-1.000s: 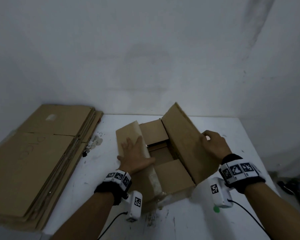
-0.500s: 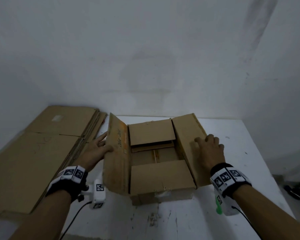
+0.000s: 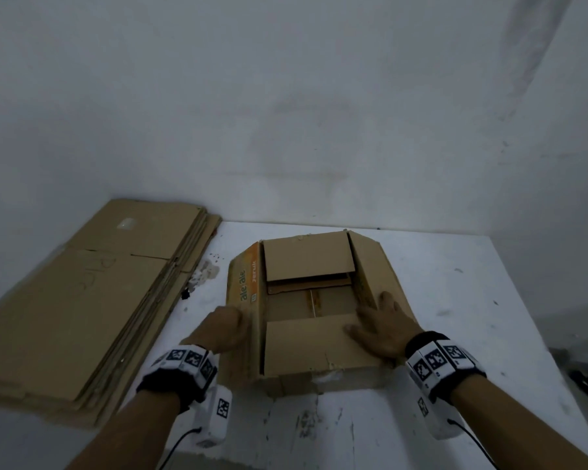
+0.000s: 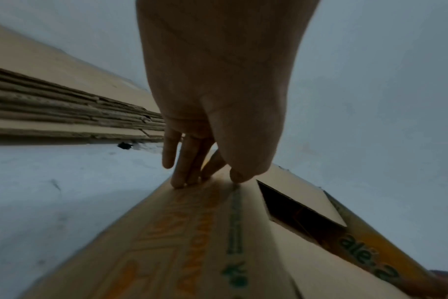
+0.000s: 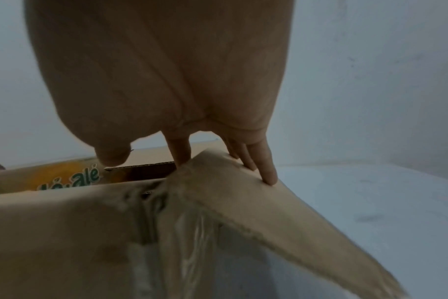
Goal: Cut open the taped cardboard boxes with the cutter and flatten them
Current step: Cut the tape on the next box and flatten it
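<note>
From the head view, we see the cardboard box (image 3: 311, 310) at the centre of the white tabletop (image 3: 455, 300), its four top flaps spread outward and its inside showing only the brown bottom with a seam down the middle. Our left hand (image 3: 223, 329) lies at the box's 9 o'clock side, against the printed left flap, and our right hand (image 3: 382, 329) lies spread at 4 o'clock, over the near and right flaps. A stack of flattened cardboard (image 3: 92, 293) lies at 9 o'clock from the box, well apart from it. From the left wrist view, the left hand's fingers (image 4: 182, 161) are straight, their tips and the thumb pressing on the printed flap and gripping nothing. From the right wrist view, the right hand's fingers (image 5: 263, 161) are straight and fanned, their tips pushing on the plain right flap, with clear tape (image 5: 192, 232) crumpled at the box's corner below.
</note>
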Demonstrator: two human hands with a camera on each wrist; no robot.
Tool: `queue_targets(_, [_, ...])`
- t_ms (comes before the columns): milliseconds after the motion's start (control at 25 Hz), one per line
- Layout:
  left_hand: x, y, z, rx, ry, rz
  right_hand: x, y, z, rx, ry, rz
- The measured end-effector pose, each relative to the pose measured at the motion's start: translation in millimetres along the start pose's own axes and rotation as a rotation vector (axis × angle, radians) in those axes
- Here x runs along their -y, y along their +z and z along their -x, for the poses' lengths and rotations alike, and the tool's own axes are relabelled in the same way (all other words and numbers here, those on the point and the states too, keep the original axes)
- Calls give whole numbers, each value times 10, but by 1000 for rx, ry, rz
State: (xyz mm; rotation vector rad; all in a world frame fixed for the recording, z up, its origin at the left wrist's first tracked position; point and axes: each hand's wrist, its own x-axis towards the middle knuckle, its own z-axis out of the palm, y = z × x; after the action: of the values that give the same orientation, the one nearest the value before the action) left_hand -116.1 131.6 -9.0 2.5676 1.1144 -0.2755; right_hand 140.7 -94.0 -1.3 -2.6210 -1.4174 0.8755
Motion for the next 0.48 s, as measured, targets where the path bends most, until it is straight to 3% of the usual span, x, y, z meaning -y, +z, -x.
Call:
queue_targets(160, [-287,-137,-103,136,-203,176,21,-25,74,-26,41,-150])
queue_targets(320, [-405,-342,-147,169,-247,347,150,-226,245,-497,-79,-446])
queue_targets(360, [-424,-365,-144,176,-246,415,186,-304,347,-510,-135,-564])
queue_targets(400, [-427,-381,-149,207,-235,478,229,-398,485,-434,-178,-667])
queue_targets(480, [-403,-389,-143,321,-152,583,265,-529,721,-142,-232,-709])
